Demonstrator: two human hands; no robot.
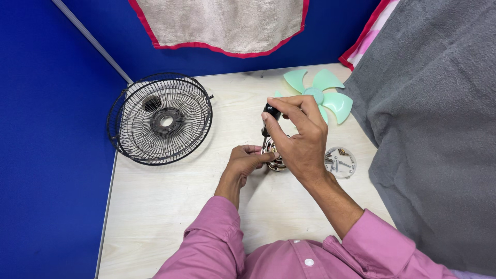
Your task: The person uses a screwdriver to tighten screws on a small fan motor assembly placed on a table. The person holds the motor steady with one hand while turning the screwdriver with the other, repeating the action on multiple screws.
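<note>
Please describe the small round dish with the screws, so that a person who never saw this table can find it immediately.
Start from the pale wooden table and go to its right edge, where a grey cloth lies. Just below the green fan blade, beside the right hand, lies the clear round dish. It alone is transparent and holds small metal screws.

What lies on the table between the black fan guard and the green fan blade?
Head view: between fan guard and fan blade, only bare table; the right hand with its screwdriver sits just below.

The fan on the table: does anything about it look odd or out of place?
It lies in pieces. The black wire cage sits left, the green blades lie apart at the back, and loose screws rest in a small clear dish. Nothing looks spilled or broken.
</note>
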